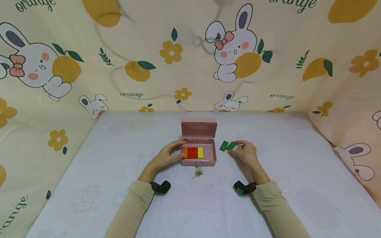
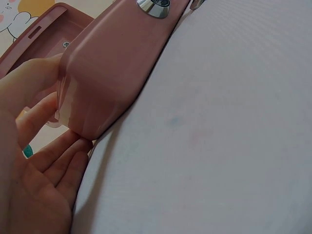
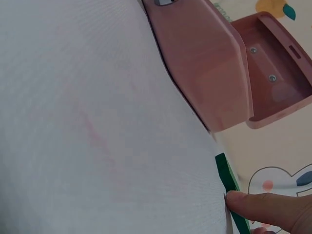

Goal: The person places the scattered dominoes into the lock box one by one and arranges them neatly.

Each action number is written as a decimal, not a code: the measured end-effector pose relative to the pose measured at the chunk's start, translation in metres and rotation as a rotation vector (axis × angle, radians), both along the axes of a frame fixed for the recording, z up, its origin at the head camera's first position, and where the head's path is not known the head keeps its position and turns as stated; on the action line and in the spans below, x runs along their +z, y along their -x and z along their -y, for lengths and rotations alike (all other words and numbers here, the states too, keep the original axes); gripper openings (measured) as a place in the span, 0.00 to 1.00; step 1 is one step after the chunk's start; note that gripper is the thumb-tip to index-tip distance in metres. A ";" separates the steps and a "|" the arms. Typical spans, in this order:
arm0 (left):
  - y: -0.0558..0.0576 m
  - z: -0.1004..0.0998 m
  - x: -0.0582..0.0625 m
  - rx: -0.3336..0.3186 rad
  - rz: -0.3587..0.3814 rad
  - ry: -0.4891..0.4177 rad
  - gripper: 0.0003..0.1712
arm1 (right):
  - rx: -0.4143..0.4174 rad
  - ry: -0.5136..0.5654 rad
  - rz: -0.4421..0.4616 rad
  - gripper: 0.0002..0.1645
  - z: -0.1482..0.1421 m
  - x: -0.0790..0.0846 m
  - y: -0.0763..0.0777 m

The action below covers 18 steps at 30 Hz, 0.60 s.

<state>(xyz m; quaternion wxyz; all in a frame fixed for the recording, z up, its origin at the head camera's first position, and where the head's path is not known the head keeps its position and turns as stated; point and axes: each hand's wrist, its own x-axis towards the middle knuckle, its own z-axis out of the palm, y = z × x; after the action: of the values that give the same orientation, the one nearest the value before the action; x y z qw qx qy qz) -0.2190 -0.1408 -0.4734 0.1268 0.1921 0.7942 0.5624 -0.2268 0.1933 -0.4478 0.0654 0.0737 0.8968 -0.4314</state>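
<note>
A pink metal cash box [image 1: 211, 161] stands with its lid [image 1: 199, 130] raised. Inside, in a row along the left, lie an orange block [image 1: 185, 152], red blocks [image 1: 192, 152] and a yellow block [image 1: 200, 152]. My left hand [image 1: 166, 154] holds the box by its left side, thumb and fingers at the wall and rim; its fingers [image 2: 68, 158] also show low against the box in the left wrist view. To the right of the box, my right hand [image 1: 245, 153] pinches a green block [image 1: 231, 146] between thumb and finger. Beside it lies another green block [image 1: 224, 145].
Keys [image 1: 197, 172] hang from the lock on the box's front. A white cloth [image 1: 196, 205] covers the table. Behind it and at both sides hangs a curtain [image 1: 184, 43] printed with rabbits and oranges.
</note>
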 end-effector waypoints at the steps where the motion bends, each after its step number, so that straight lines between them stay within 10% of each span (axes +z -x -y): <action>1: 0.000 0.000 0.000 0.002 0.004 0.002 0.31 | -0.003 0.002 0.004 0.37 0.000 0.000 0.000; 18: -0.001 0.000 0.003 0.004 0.000 0.002 0.30 | -0.035 0.013 0.032 0.37 0.000 0.002 0.000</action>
<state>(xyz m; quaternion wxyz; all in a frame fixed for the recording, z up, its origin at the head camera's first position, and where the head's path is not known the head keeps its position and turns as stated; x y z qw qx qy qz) -0.2176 -0.1403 -0.4703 0.1258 0.1902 0.7950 0.5621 -0.2272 0.1929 -0.4456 0.0728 0.0960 0.8913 -0.4371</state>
